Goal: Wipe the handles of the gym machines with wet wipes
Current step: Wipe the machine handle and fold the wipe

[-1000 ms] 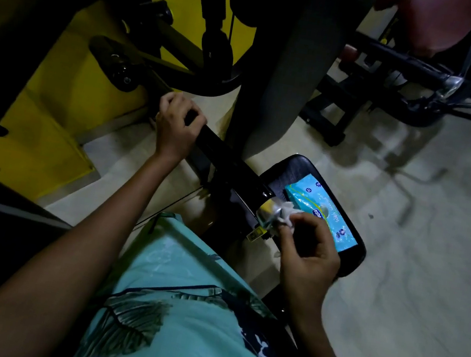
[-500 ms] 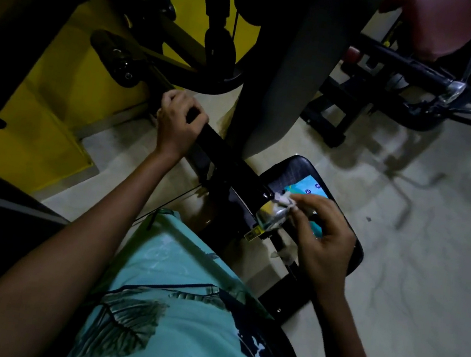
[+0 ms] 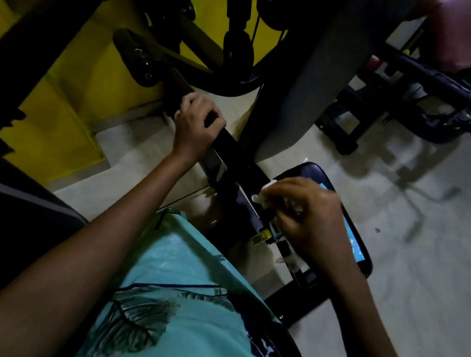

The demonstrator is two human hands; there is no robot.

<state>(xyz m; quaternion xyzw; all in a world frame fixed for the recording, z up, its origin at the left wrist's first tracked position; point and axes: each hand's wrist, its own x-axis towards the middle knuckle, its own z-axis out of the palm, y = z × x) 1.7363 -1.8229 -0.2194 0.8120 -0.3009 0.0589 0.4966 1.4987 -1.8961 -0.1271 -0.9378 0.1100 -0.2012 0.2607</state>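
- Head view, right hand [image 3: 308, 217]: fingers curled round a white wet wipe [image 3: 262, 196], which shows only as a crumpled edge at the fingertips. The hand sits over the near end of the black bar [image 3: 233, 147] of the gym machine.
- Change noted: a second ago the wipe was pressed on the silver end cap of the bar, with the cap in plain sight. The hand has since rolled over the top of it, and the cap is now hidden beneath the palm and wipe.
- Judgement: the wiping stroke appears to be working round the bar end, not along it. This end is probably near done; the length of the bar is not yet wiped.
- Left hand [image 3: 196, 126]: closed round the same bar further up, steadying it. Its position matches the earlier views.
- Packet of wipes [image 3: 353, 243]: blue, lying on the black padded seat [image 3: 306, 171] just beyond the right hand, now mostly covered from view by that hand.
- Surroundings: yellow wall [image 3: 60, 126] to the left, pale floor [image 3: 429, 270] to the right, more dark machine frames beyond.
- Risk: the left-hand grip covers a section of the bar that will need wiping.
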